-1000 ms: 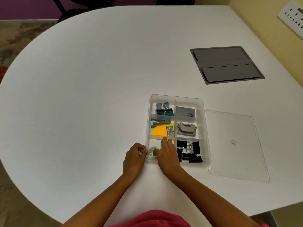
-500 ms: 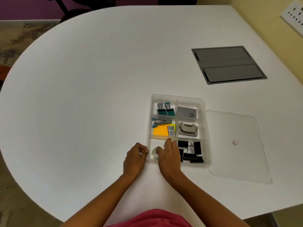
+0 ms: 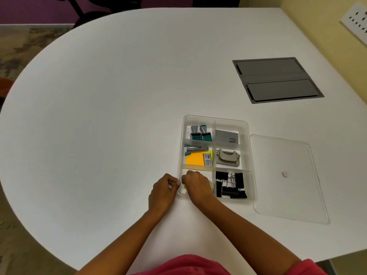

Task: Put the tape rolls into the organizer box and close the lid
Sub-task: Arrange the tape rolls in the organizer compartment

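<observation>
The clear organizer box [image 3: 246, 124] lies on the white table, its lid off. My right hand [image 3: 196, 185] is curled down into the near-left compartment, over a clear tape roll [image 3: 211, 185]. Only slivers of the roll show beside the hand. My left hand [image 3: 163, 190] sits just outside the box, fingertips pinched against its near-left wall. The clear lid [image 3: 288, 195] lies flat on the table right of the box, touching neither hand.
Other compartments hold teal binder clips [image 3: 200, 133], a grey card box [image 3: 226, 136], a stapler [image 3: 195, 149], orange sticky notes [image 3: 194, 160], a hole punch [image 3: 227, 157] and black binder clips [image 3: 230, 185]. A grey cable hatch [image 3: 276, 80] is set into the table at far right.
My right hand has slid left and down over the tape roll in the near-left compartment, hiding most of it. My left hand stays at the box's left wall.
</observation>
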The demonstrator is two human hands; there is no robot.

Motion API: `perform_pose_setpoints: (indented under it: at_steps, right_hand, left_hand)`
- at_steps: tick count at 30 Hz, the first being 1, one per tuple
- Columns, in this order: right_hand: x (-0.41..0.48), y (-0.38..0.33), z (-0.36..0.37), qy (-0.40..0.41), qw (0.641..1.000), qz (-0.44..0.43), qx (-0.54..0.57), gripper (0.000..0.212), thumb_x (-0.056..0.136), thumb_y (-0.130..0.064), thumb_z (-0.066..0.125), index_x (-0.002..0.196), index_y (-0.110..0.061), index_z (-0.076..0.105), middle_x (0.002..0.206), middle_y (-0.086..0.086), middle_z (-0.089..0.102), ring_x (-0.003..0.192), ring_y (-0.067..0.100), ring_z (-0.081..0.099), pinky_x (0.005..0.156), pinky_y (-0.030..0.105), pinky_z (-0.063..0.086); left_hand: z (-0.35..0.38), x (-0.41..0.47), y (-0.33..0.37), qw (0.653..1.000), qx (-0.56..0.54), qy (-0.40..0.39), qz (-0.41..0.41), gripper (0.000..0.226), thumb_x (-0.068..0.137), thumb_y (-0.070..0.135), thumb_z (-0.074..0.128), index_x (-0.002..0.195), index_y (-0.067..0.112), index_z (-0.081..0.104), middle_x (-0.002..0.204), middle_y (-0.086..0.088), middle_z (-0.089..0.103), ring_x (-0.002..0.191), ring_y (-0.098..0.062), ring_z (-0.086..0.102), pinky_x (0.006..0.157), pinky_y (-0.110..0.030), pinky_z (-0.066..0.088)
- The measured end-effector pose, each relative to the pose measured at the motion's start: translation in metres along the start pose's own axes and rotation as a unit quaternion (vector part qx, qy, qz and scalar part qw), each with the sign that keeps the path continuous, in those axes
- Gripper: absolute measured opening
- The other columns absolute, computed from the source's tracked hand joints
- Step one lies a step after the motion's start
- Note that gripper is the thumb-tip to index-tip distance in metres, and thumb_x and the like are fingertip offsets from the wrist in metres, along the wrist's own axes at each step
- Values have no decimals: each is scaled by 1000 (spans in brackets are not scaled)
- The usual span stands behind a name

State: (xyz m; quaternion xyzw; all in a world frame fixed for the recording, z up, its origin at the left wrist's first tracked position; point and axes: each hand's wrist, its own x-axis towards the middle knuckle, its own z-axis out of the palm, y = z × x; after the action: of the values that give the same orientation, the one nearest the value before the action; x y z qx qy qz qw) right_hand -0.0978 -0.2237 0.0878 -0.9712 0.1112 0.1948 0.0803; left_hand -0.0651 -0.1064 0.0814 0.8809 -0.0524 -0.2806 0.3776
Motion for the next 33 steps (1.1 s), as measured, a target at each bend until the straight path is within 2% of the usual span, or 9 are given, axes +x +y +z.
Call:
perform_pose_setpoints:
  at_steps: [4,11,15,16,18,19,21,24,33]
  right_hand:
    - [0,2,2,-1,1000,-1,-26,24,87,-3,58,110,-3,56,114,17,59,105,31,56,83,37,48]
    - [-1,4,-1,-4,1000,-7,-20,23,88,-3,57,111,-3,57,112,16,60,103,31,58,82,36,47]
    - [-9,10,1,26,999,-5,29,42,84,-1,61,124,-5,48,116,18,60,105,33,58,83,38,48]
    - [-13,13,3,63,997,-11,32,50,78,-1,67,124,-5,49,111,17,63,99,32,61,80,37,50]
    - [-20,21,9,124,992,-19,9,62,55,-1,84,112,-5,60,85,13,70,74,28,67,76,37,55]
    - [-23,24,14,151,988,-12,-15,64,48,0,86,108,-5,63,73,10,69,64,25,66,81,41,56]
    - [-29,30,19,176,983,5,-47,62,51,1,83,110,-4,62,64,8,66,59,24,64,95,52,48]
    - [-32,35,17,196,978,32,-69,60,56,-1,81,112,-4,61,58,6,62,54,22,62,98,54,41]
    - [-23,29,14,174,981,41,-72,60,48,-2,84,105,-7,64,64,5,65,60,23,65,94,55,44]
  left_hand:
    - [-2,0,1,1000,12,0,1,17,90,37,54,96,22,59,93,9,60,87,-11,57,74,-27,40]
    - [-2,0,1,1000,16,-5,4,8,89,37,55,88,30,54,89,12,59,85,-11,57,78,-32,47]
    - [-2,-1,1,1000,16,-8,5,8,90,38,55,88,30,54,90,11,59,86,-12,58,75,-29,43]
    - [-2,-1,1,1000,14,-8,5,8,90,38,55,88,30,55,90,11,60,86,-12,59,75,-29,43]
    - [-2,-2,2,1000,10,-7,4,8,90,37,55,89,29,55,90,12,60,87,-12,59,73,-29,41]
    - [-2,-3,2,1000,9,-5,4,8,90,37,54,89,29,55,91,12,60,87,-11,59,73,-28,41]
    - [-2,-4,3,1000,9,-4,4,9,90,37,54,90,29,56,91,12,60,87,-11,59,72,-27,39]
    - [-3,-4,3,1000,9,-2,2,9,90,37,54,90,29,56,91,12,60,87,-12,59,72,-27,39]
    - [-3,-6,3,1000,13,4,5,18,91,37,52,98,23,60,93,12,60,87,-10,58,65,-25,36]
